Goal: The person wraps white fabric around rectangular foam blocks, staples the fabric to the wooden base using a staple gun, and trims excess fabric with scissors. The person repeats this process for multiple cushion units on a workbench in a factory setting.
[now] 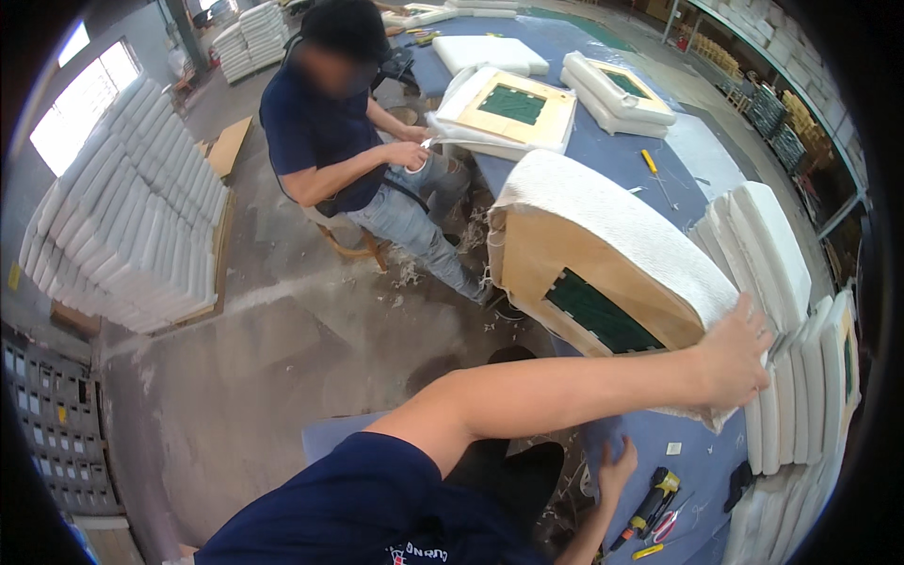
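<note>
A large white-covered seat cushion (612, 202) stands tilted on its edge on the blue table, its wooden base (532, 254) with a dark green mesh opening (603, 311) facing me. My left arm reaches across, and my left hand (734, 356) is closed on the cushion's right end, where the white cover hangs over the edge. Lower down, my right hand (617, 466) is held by the table's near edge, fingers apart and holding nothing. Near it lie a yellow-and-black power tool (654, 504), red-handled scissors (665, 525) and a yellow-handled tool (648, 551).
Stacked white cushions (800, 377) crowd the table's right side. Across from me a seated person (348, 160) handles white material at another cushion (508, 104). A yellow screwdriver (650, 162) lies on the blue tabletop (603, 151). Tall cushion piles (132, 207) stand at left.
</note>
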Demonstrator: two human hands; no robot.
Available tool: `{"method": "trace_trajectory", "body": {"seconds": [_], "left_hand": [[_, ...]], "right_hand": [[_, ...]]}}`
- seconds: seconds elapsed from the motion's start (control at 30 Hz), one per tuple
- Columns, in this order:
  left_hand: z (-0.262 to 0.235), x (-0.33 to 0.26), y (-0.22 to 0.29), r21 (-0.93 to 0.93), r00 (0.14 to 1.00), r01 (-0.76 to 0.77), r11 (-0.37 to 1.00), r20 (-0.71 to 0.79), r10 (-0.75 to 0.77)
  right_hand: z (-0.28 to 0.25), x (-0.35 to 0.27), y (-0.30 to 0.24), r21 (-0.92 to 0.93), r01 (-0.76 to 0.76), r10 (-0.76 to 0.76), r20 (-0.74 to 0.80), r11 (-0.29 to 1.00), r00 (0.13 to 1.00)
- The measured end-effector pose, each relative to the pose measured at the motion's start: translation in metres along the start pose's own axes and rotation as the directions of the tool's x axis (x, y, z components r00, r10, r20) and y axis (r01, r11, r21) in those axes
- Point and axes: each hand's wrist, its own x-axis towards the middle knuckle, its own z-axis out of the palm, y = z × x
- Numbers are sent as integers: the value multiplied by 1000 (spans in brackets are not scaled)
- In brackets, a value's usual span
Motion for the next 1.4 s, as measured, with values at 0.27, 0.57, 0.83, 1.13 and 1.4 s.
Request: {"method": "trace_trajectory", "body": {"seconds": [0.27,0.57,0.83,1.13,1.4], "left_hand": [[7,3,6,33,1000,17,999,23,-18],[4,3,-1,8,1000,20,1000,-9,-20],[3,3,-3,-34,999,14,999,53,-12],[4,12,-4,-14,981,24,1000,191,-21],[-21,12,-25,-23,929,33,999,369,-22]], "right_hand": [[-37,-93,157,-448,-613,389,-497,650,776],[-24,-65,145,-485,-678,525,-429,553,735],[-52,-48,147,-378,-621,561,-269,686,783],[-62,-43,156,112,-511,521,-89,852,849],[-126,12,-22,976,-113,592,-19,185,806]]}}
